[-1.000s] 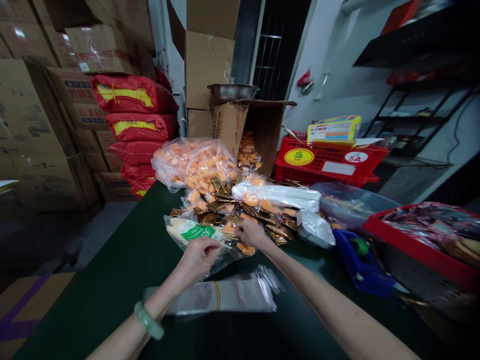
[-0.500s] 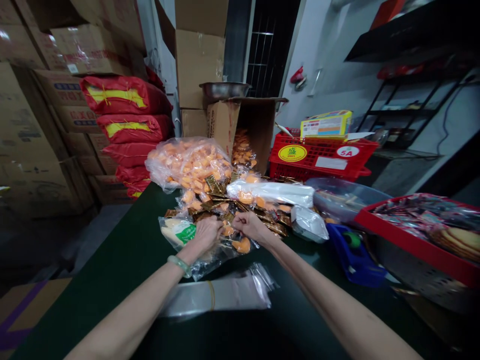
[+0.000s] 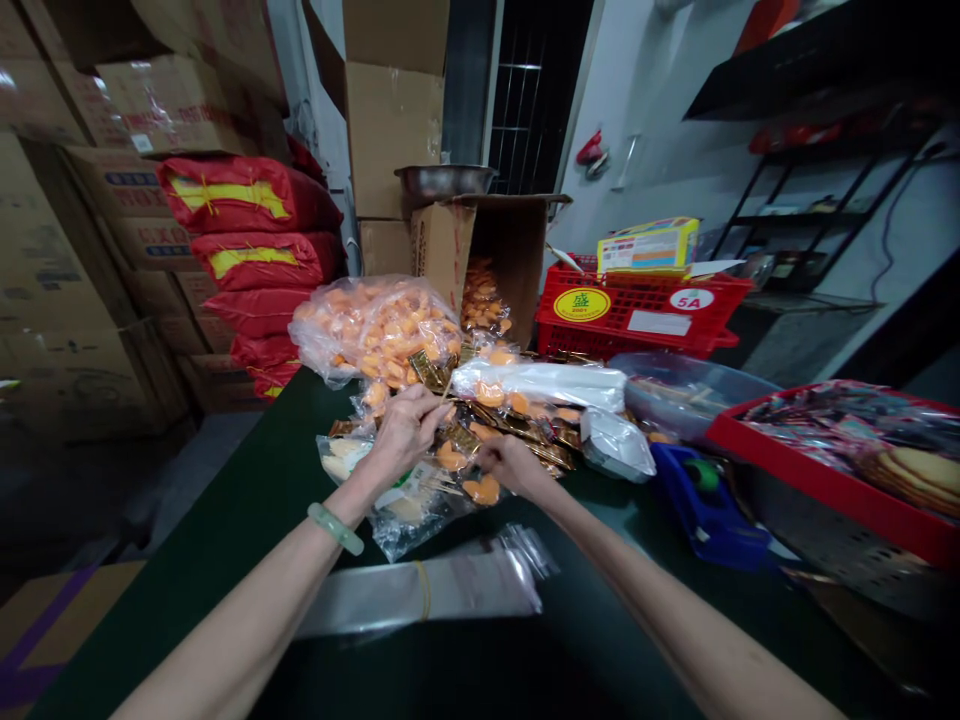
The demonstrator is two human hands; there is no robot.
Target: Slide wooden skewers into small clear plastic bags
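Observation:
My left hand [image 3: 409, 432], with a pale green bangle [image 3: 335, 528] on the wrist, is closed in a pinch above the pile. A thin pale stick [image 3: 448, 388] pokes up from its fingertips. My right hand [image 3: 516, 466] has its fingers curled down at the pile, beside an orange heart-shaped piece [image 3: 482, 490]; what they hold, if anything, is hidden. Under and around the hands lie brown-gold sachets [image 3: 525, 428] and more orange pieces. A clear bag [image 3: 405, 515] holding thin sticks lies partly beneath my left hand.
A banded stack of clear plastic sleeves [image 3: 420, 595] lies at the front. Behind the pile are a big bag of orange pieces [image 3: 375, 325] and an open carton [image 3: 442, 255]. To the right stand a blue tape dispenser [image 3: 709, 520], a red tray [image 3: 750, 435] and red baskets [image 3: 645, 315].
My left hand has risen and moved away from my right hand, with a thin stick now showing at its fingertips. My right hand has shifted slightly down and right.

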